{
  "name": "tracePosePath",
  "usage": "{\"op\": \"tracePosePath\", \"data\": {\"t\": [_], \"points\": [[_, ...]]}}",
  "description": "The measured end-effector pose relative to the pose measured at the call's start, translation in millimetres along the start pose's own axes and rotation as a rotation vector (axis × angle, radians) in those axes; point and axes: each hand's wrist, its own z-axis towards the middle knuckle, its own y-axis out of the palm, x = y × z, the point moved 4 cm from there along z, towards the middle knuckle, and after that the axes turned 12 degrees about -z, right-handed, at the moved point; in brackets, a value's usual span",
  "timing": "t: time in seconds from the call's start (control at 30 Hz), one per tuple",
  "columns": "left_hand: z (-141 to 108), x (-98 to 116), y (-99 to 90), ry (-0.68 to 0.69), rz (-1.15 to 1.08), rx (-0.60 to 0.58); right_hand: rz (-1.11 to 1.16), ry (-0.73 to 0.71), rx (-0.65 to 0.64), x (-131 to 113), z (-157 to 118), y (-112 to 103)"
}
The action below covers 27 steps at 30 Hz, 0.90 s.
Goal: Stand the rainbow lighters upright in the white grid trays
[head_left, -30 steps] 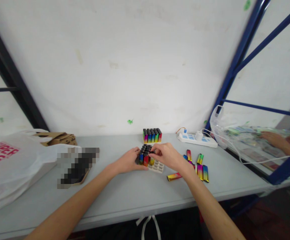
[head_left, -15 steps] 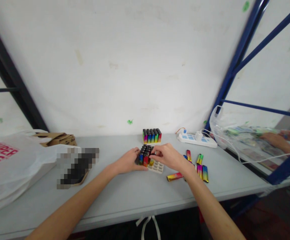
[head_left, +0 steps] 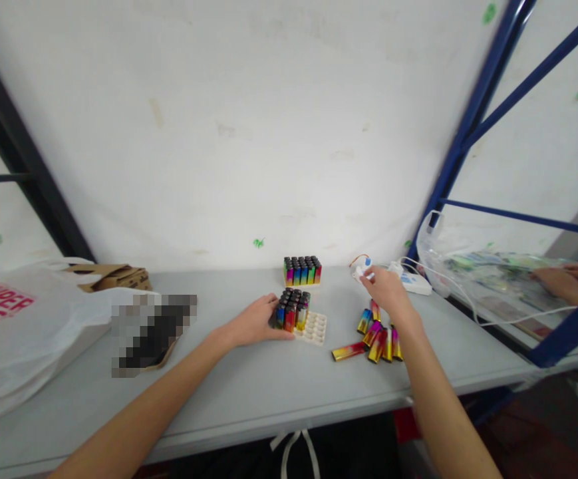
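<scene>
My left hand (head_left: 259,320) is closed round the left side of a cream tray (head_left: 316,328) and its upright lighters (head_left: 291,316). Those lighters have black tops and shiny multicoloured bodies, and they fill the tray's left part; empty slots show on its right. Over the loose lighters (head_left: 377,344), near the power strip, is my right hand (head_left: 386,286), its fingers apart with nothing visible between them. A full block of upright lighters (head_left: 302,271) stands farther back near the wall.
A white power strip (head_left: 416,283) with cables lies at the back right. A plastic bag (head_left: 34,326), brown cardboard (head_left: 119,276) and a pixelated dark object (head_left: 156,332) are on the left. Another person's hands (head_left: 563,279) show beyond the blue frame (head_left: 461,150).
My right hand has moved from the tray to the right and up, over the loose lighters near the power strip. My left hand has stayed at the tray.
</scene>
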Motion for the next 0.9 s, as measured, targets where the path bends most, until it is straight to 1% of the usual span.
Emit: {"op": "tracePosePath", "data": {"t": [0.03,0.1,0.17,0.2,0.27,0.3,0.4,0.47,0.53,0.57,0.63,0.67,0.73,0.8,0.83,0.9], "points": [[0,0,-0.2,0.003,0.0,0.003,-0.07,0.075,-0.069,15,2,8],[0,-1,-0.3,0.003,-0.001,0.004,-0.146,0.173,-0.204,36,2,22],[0,-1,-0.2,-0.007,0.002,-0.002,-0.161,0.203,-0.302,46,-1,33],[0,-2,-0.3,-0.013,0.005,-0.003,-0.154,0.197,-0.329,47,-2,37],[0,-1,-0.4,-0.02,0.009,-0.004,-0.123,0.164,-0.353,44,-1,44],[0,-1,-0.6,-0.022,0.008,-0.002,-0.104,0.151,-0.345,41,1,46],[0,1,-1.0,-0.013,0.005,0.001,-0.013,0.091,-0.247,31,10,47],[0,1,-1.2,-0.008,0.007,0.003,0.12,-0.012,-0.151,21,16,44],[0,1,-1.1,-0.01,0.004,0.004,0.392,-0.125,-0.106,7,16,37],[0,1,-1.1,-0.012,-0.001,0.005,0.569,-0.161,-0.114,-1,14,33],[0,0,-1.0,-0.01,-0.014,0.007,0.941,-0.199,-0.188,-20,4,22],[0,0,-0.9,-0.007,-0.017,0.005,1.077,-0.227,-0.231,-31,-3,16],[-1,0,-0.6,-0.007,-0.016,0.002,1.267,-0.332,-0.306,-57,-18,0],[-1,0,-0.2,-0.014,-0.015,-0.001,1.406,-0.374,-0.39,-79,-32,-13],[-1,-1,0.0,-0.016,-0.018,-0.002,1.431,-0.366,-0.424,-88,-37,-17],[-1,-1,0.1,-0.005,-0.043,0.001,1.426,-0.304,-0.438,-101,-44,-20]]}}
